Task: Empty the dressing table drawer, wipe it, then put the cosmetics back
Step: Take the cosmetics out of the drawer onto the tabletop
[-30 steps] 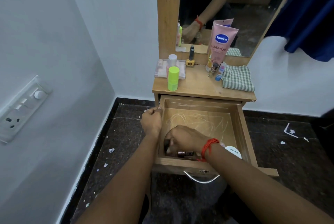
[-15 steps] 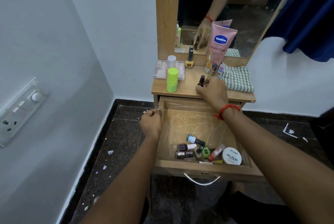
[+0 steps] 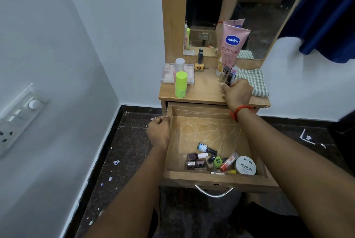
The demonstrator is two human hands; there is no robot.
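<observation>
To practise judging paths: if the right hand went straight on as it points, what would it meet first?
Probably the small glass bottle with a dark cap, just beyond the dark bottle the right hand pinches; depth is unclear.

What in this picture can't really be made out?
Head view:
- Whether the right hand holds the small dark bottle: its own back hides the fingertips.
- Yellow item and neighbours low in the open wooden drawer: the front wall hides them.
- Small print on the round white nail-polish tub: too small.
- Dark blue cloth: cut off by the right edge.
</observation>
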